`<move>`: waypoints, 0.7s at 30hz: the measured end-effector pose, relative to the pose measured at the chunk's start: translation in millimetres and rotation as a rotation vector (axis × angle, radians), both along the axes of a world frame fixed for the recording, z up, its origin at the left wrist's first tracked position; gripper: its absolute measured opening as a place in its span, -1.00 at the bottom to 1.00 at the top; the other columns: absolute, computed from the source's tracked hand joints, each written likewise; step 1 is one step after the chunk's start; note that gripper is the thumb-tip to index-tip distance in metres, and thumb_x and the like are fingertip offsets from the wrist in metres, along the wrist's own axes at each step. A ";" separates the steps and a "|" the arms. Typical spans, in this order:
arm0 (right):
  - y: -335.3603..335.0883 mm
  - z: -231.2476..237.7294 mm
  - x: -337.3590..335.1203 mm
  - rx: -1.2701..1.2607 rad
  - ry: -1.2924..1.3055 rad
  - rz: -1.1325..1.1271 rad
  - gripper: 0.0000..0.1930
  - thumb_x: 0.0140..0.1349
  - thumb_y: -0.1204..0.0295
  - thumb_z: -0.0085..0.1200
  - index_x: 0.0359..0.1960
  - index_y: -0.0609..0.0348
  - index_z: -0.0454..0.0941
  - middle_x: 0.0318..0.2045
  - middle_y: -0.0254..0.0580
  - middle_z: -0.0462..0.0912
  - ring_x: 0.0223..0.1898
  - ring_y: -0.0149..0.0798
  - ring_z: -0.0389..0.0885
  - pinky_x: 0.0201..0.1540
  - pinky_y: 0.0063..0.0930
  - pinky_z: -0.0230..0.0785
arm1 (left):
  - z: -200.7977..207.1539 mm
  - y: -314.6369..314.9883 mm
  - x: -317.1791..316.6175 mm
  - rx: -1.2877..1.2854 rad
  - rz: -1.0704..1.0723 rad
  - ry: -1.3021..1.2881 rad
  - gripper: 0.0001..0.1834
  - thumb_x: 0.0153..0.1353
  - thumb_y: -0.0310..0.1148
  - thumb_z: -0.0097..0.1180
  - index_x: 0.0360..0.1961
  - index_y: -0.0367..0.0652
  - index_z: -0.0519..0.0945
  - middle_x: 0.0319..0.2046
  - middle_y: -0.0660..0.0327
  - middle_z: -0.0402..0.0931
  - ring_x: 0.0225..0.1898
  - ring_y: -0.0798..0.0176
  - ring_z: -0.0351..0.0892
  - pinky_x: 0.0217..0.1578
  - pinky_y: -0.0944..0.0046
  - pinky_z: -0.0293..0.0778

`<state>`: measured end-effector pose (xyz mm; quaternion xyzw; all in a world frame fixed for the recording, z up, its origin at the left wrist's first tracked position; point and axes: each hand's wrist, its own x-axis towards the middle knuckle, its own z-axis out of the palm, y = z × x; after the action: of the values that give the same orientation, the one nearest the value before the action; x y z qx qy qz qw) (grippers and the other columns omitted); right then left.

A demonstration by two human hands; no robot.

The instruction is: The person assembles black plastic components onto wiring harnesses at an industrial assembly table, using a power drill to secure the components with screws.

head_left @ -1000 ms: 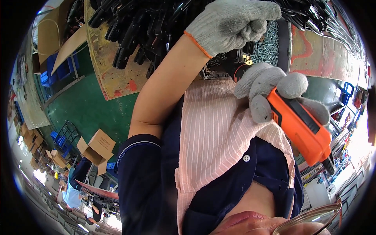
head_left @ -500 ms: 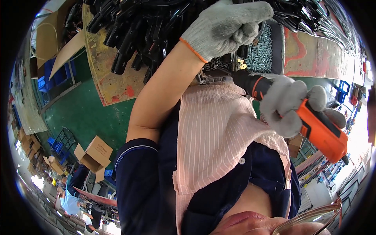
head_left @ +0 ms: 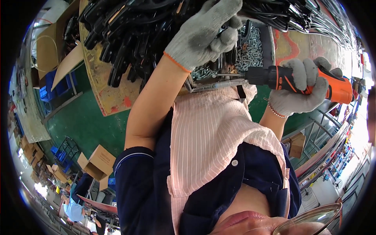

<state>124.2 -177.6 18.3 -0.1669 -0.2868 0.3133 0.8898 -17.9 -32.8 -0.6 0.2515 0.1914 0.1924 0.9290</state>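
My right hand [head_left: 305, 82], in a grey knit glove, grips an orange and black power screwdriver [head_left: 286, 77]. The tool lies nearly level, its thin bit pointing left to a spot just below my left hand [head_left: 209, 37]. That hand wears a matching glove with an orange cuff, its fingers curled and closed. A small dark round end shows between them, but what they hold is mostly hidden. Beside the left hand, loose silver screws [head_left: 250, 49] fill a bin. A heap of glossy black parts [head_left: 129, 43] lies to its left.
Black cables [head_left: 278, 13] with bright ends cover the back right of the worn, paint-marked bench [head_left: 293, 47]. An open carton [head_left: 62, 43] with dark parts stands at far left. Another open cardboard box [head_left: 100, 160] is behind me, and a person in light blue [head_left: 74, 207] is farther off.
The power screwdriver has swung from a downward slant to nearly level, its bit now in view near the left hand. My left hand has shifted slightly left.
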 end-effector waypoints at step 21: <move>46.5 24.6 35.9 0.066 0.171 0.113 -0.75 0.18 0.50 0.11 -0.10 0.10 0.44 -0.57 -0.51 0.32 -0.53 -0.50 0.32 -0.33 -0.63 0.39 | -14.6 -1.2 -0.6 -0.025 0.036 0.101 -0.10 0.09 0.58 -0.45 -0.38 -0.15 0.46 -0.75 0.26 0.37 -0.83 0.48 0.24 -0.90 0.59 0.04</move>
<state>160.0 -131.1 42.9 -0.0941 -0.2289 0.3663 0.8970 -18.5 -34.0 -15.2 0.2458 0.2450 0.1938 0.9176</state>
